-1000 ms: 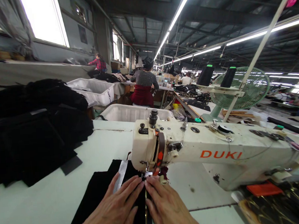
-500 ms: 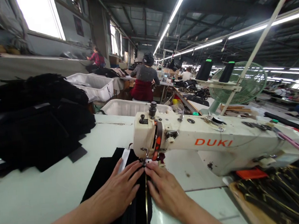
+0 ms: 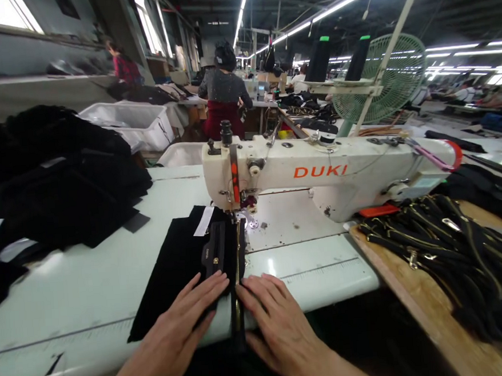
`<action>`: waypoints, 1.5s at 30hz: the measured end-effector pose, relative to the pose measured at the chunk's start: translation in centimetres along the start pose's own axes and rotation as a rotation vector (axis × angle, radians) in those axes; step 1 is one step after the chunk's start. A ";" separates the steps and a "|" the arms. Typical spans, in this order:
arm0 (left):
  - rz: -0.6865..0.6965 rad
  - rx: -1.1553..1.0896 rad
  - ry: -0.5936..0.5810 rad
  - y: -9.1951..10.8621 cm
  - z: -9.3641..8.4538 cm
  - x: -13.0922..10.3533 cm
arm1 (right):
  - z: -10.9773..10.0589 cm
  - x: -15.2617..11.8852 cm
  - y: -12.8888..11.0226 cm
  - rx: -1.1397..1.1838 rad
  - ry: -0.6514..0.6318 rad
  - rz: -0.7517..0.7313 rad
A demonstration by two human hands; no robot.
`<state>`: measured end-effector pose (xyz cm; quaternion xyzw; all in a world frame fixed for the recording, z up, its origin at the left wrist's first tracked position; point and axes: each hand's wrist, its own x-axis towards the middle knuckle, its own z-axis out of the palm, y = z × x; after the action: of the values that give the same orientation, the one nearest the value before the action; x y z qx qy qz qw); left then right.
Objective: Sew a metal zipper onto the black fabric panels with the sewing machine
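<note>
Left hand: the left hand (image 3: 181, 330) lies flat, fingers spread and gripping nothing, pressed palm-down on the black fabric panel (image 3: 176, 262) at the near edge of the table.
Right hand: the right hand (image 3: 277, 323) lies flat too, fingers loosely splayed, its fingertips just right of the zipper (image 3: 237, 252); it pinches nothing that I can see.
Work piece: the black fabric panel runs from between the two hands away to the presser foot (image 3: 238, 214) of the sewing machine (image 3: 318, 172), the gold zipper teeth lying along its right side (a small white label (image 3: 204, 221) sits at its far end).
Surroundings: a pile of black cut pieces (image 3: 61, 172) lies far left on the table (image 3: 89, 279); a heap of loose zippers (image 3: 452, 242) rests on a wooden board (image 3: 418, 308) to the right.
Doing it well: keep both palms light and level, one on each side of the zipper, so the cloth feeds straight and does not pucker.
Alignment: the teeth should run in one line to the foot; guide rather than pull.
Caution: keep fingertips well short of the needle, which is probably just behind the foot, though it is too small to make out.
</note>
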<state>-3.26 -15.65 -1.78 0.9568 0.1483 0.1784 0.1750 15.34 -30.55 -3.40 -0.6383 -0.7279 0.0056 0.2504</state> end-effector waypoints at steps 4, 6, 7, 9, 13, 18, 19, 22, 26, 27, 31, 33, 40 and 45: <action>-0.327 -0.307 -0.041 0.0 -4.0 2.6 | 1.1 2.2 -0.4 0.119 0.155 0.057; -0.387 -0.334 0.002 0.6 -5.7 3.7 | 0.3 3.0 0.4 0.301 0.281 0.150; -0.419 -0.332 0.021 1.0 -6.3 4.1 | -0.5 3.3 1.2 0.378 0.337 0.217; -0.480 -0.321 0.048 1.5 -7.0 4.6 | -2.7 3.8 3.3 0.441 0.411 0.346; -0.467 -0.335 0.057 2.1 -6.9 4.6 | -6.5 4.5 6.0 0.459 0.435 0.450; -0.350 -0.364 0.045 1.5 -4.6 3.1 | -3.6 3.1 1.6 0.252 0.340 0.177; -0.317 -0.344 0.043 1.2 -4.0 2.6 | -2.5 2.6 0.7 0.114 0.310 0.081; -0.247 -0.242 0.017 0.6 -2.5 1.1 | -1.3 1.9 0.3 -0.005 0.293 -0.037; -0.240 -0.135 0.011 0.2 -1.8 0.2 | -5.2 3.0 3.6 0.404 0.423 0.360; -0.218 -0.112 0.024 0.2 -1.7 0.2 | -6.2 3.4 4.2 0.433 0.444 0.395; -0.005 0.023 0.105 0.2 -1.4 0.6 | -6.1 3.9 3.2 0.199 0.277 0.021; 0.113 0.121 0.148 0.3 -0.7 0.5 | -3.7 3.3 1.4 -0.061 0.236 -0.183; 0.310 0.440 0.093 0.8 2.3 -0.4 | 1.3 0.4 -1.5 -0.120 0.360 -0.054; 0.354 0.467 0.129 1.0 2.3 0.0 | 1.0 0.3 -1.6 -0.113 0.404 -0.080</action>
<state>-2.15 -17.24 -3.41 0.9689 0.0272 0.2276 -0.0933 13.48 -30.22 -3.68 -0.6099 -0.6869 -0.1735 0.3550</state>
